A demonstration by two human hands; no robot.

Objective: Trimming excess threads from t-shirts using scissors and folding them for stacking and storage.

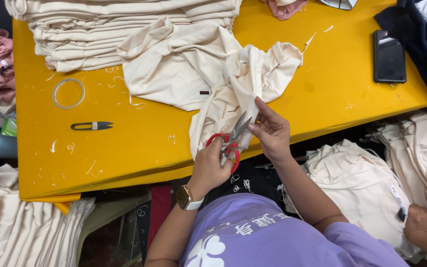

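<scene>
The cream garment [223, 84] on my yellow tabletop [322, 84] looks mid-trim: left hand [212, 165] grips red-handled scissors [231, 141], blades parted, right hand [271, 129] pinches its edge.

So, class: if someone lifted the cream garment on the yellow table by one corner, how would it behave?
The cream garment would probably flop and drape, since it already lies in soft folds and hangs over the yellow table edge. It looks light, as the right hand holds a fold with fingertips alone. It seems unlikely to slide far.

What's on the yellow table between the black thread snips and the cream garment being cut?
Only bare yellow table with scattered thread scraps lies between the snips and garment, in the head view.
</scene>
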